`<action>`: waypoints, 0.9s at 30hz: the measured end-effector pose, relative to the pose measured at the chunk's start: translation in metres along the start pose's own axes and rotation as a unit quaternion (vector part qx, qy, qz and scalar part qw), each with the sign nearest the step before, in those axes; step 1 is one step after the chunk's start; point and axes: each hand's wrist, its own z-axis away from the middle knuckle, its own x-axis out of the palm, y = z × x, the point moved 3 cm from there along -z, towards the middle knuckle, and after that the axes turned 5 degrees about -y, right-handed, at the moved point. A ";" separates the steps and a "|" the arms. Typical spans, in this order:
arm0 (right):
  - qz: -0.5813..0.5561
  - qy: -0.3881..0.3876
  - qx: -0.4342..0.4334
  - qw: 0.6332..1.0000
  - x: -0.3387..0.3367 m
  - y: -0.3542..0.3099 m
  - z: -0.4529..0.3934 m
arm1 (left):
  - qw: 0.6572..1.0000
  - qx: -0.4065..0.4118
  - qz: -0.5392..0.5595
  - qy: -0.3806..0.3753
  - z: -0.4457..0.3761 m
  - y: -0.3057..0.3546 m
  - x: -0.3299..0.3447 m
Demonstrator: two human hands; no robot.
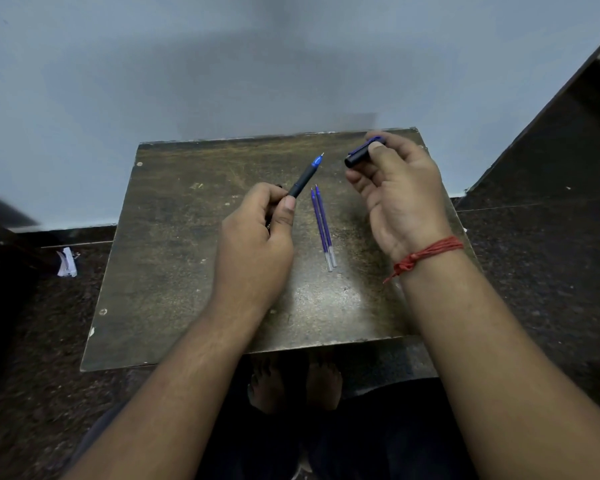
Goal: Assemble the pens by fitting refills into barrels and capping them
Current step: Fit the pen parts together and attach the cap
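My left hand (pixel 257 237) grips a black pen barrel (pixel 303 178) with a blue tip that points up and to the right, above the middle of the table. My right hand (pixel 395 199) holds a black cap with a blue clip (pixel 359 154) between thumb and fingers. The cap's open end faces the pen tip, a short gap apart. Two blue refills (pixel 323 226) lie side by side on the table between my hands, tips toward the wall.
A small worn brown table (pixel 174 271) stands against a pale wall, with dark speckled floor around it. A scrap of white paper (pixel 66 263) lies on the floor at the left. My bare feet show under the table's near edge.
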 end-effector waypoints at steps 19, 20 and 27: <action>0.120 -0.138 -0.002 0.983 0.019 0.009 0.016 | 0.999 0.023 -0.017 -0.014 -0.001 -0.006 0.003; 0.125 -0.138 0.002 0.983 0.021 0.011 0.018 | 1.000 0.023 -0.016 -0.009 -0.001 -0.006 0.002; 0.161 -0.100 -0.036 0.981 0.034 0.021 0.029 | 0.999 0.020 -0.026 0.009 0.000 -0.008 0.001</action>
